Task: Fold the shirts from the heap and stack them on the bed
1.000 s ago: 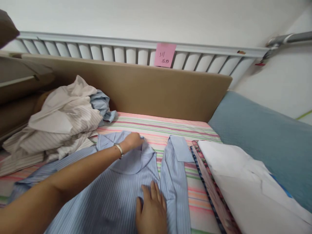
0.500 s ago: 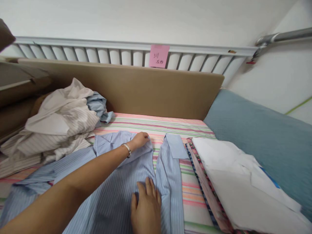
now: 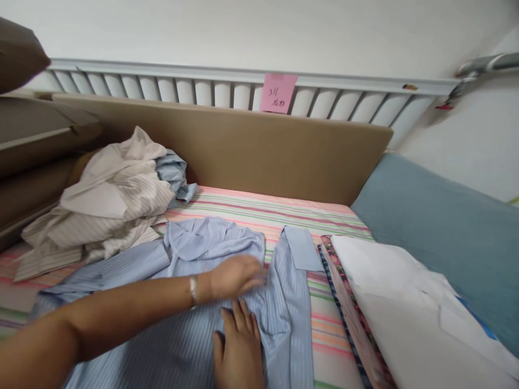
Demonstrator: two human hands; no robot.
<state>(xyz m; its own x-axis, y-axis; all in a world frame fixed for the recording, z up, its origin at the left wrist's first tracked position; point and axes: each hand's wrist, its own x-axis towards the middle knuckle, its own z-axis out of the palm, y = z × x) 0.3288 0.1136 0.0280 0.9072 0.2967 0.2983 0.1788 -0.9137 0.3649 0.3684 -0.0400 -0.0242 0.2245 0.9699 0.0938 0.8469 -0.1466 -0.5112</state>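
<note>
A light blue striped shirt lies spread on the striped bed sheet, collar toward the headboard, one sleeve with its cuff lying at the right. My left hand, a bracelet at the wrist, lies across the shirt's shoulder with fingers stretched out and blurred by motion. Below it, my right hand rests flat on the shirt's body, fingers together and extended. Neither hand holds anything.
A heap of cream striped and blue garments sits at the back left. A brown padded headboard runs behind, with a pink note on the white railing. Folded white cloth over patterned fabric lies right, beside a blue cushion.
My left hand has come away from the collar and swept down and right over the shoulder. My right hand has slid slightly left and nearer. The collar area now lies uncovered.
</note>
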